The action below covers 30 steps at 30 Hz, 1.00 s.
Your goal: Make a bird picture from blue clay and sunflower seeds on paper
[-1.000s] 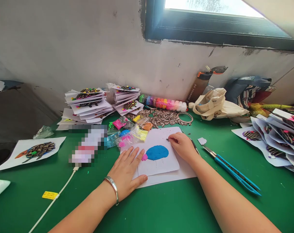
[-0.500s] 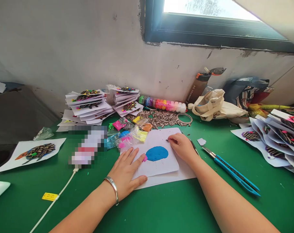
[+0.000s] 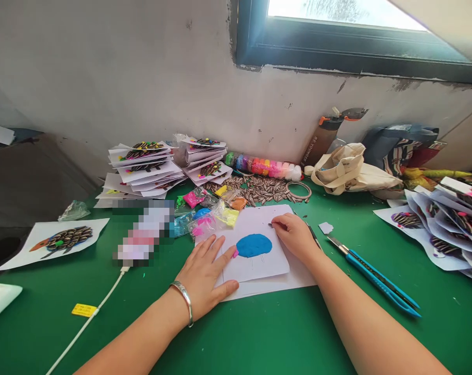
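A flattened blue clay oval (image 3: 254, 245) lies on a white sheet of paper (image 3: 275, 267), with a small pink clay piece (image 3: 234, 252) at its left end. Thin drawn lines run below the oval. My left hand (image 3: 204, 271) rests flat on the sheet's left side, fingers spread, the index fingertip by the pink clay. Above the oval's right end, my right hand (image 3: 295, 235) pinches a small dark sunflower seed (image 3: 270, 224) between thumb and fingertips. The seed's far end is hidden by the fingers.
Behind the paper lie loose sunflower seeds (image 3: 265, 190) and bagged clay (image 3: 204, 221). A blue utility knife (image 3: 376, 278) lies to the right. Stacked seed pictures (image 3: 145, 174) stand back left, more pictures (image 3: 442, 229) at right. A white cable (image 3: 103, 302) crosses the left side.
The whole view has shifted slightly, with things appearing a little further right. Both hands keep nearly the same places on the paper, the right still pinching the seed.
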### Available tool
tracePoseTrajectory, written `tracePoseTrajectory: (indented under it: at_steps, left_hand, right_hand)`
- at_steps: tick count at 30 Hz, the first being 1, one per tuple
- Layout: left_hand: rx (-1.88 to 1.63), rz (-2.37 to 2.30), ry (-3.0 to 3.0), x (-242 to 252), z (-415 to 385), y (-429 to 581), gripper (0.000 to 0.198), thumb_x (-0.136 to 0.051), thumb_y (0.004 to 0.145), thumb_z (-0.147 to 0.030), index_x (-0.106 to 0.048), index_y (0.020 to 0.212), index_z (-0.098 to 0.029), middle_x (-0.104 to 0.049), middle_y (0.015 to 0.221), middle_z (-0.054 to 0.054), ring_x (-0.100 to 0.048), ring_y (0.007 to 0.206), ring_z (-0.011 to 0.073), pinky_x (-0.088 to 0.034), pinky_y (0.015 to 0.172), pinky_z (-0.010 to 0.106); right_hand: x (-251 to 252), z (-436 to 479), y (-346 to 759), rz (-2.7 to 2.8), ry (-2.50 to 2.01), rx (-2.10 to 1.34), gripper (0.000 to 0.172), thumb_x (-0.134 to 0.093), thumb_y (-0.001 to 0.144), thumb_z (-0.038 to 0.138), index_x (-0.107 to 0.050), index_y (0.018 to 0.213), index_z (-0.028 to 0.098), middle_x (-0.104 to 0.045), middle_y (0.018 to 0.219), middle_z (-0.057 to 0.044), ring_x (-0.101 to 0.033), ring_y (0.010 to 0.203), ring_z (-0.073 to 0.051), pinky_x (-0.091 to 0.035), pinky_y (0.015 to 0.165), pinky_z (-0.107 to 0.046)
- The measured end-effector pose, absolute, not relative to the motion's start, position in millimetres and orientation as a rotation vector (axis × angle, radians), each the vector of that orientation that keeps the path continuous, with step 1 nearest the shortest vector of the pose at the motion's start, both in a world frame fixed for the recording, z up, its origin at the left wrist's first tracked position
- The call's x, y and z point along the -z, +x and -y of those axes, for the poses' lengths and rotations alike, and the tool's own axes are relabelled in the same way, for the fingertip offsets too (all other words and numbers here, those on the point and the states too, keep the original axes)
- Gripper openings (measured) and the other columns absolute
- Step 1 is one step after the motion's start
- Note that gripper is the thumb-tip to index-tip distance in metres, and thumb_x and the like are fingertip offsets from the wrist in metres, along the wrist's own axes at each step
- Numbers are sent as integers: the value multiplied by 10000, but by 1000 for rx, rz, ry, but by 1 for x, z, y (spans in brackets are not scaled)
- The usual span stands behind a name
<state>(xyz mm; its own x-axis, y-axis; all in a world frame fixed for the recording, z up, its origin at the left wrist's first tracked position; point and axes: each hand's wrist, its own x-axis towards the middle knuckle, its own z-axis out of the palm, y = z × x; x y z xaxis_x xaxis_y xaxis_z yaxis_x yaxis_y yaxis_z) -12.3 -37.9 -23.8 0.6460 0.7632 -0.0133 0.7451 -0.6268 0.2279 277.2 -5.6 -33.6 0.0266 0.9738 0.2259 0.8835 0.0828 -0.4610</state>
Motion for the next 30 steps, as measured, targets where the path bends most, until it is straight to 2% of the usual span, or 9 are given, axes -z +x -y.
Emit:
tracePoseTrajectory:
  at_steps: [3,7,11,16,19,25,30]
  left_hand:
    - [-139,-1229,2656,24,39,-12,715,-446,875,-594,-178,1488,-340,-249,1556,65,-181,1421,329,-191,1126,532]
    - [-129,-1215,2670,26,39,-13,629,-431,887,-590,-262,1457,-384,-240,1559,61,-183,1418,343,-201,1115,546]
    - [-139,-1214,2662,25,38,-13,634,-453,875,-594,-275,1450,-394,-250,1557,50,-197,1414,343,-208,1116,545]
    - [-157,-1214,2662,25,38,-13,684,-474,878,-562,-200,1475,-372,-248,1558,49,-201,1412,343,-202,1121,544]
    - [-164,-1185,2681,25,38,-13,619,-465,888,-552,-254,1451,-407,-220,1567,31,-187,1413,355,-200,1115,559]
    - [-165,-1180,2698,25,39,-13,606,-450,899,-544,-240,1452,-414,-228,1565,36,-187,1413,354,-208,1112,563]
    - [-174,-1180,2702,27,39,-14,559,-449,896,-551,-319,1425,-424,-248,1558,37,-203,1405,370,-228,1097,585]
  right_hand:
    - [33,6,277,1881,-1828,-243,208,-507,856,194,-715,872,210,-667,840,-43,-582,848,-188,-410,758,-276]
    - [33,6,277,1878,-1828,-240,206,-508,853,191,-712,863,209,-666,834,-43,-582,841,-189,-411,747,-275]
    - [34,6,277,1881,-1822,-236,205,-507,851,190,-710,864,211,-666,839,-42,-583,846,-190,-412,753,-275]
    - [34,5,277,1881,-1823,-237,206,-507,852,188,-711,869,211,-667,838,-44,-588,848,-190,-414,756,-273]
    - [34,5,277,1880,-1824,-238,206,-506,853,190,-711,868,214,-668,841,-44,-588,852,-190,-414,756,-274]
    - [34,5,277,1881,-1826,-241,206,-507,853,192,-712,866,210,-666,842,-44,-584,846,-189,-415,750,-275]
    - [34,5,277,1883,-1821,-245,208,-506,852,186,-711,866,213,-667,841,-40,-582,840,-185,-413,751,-273]
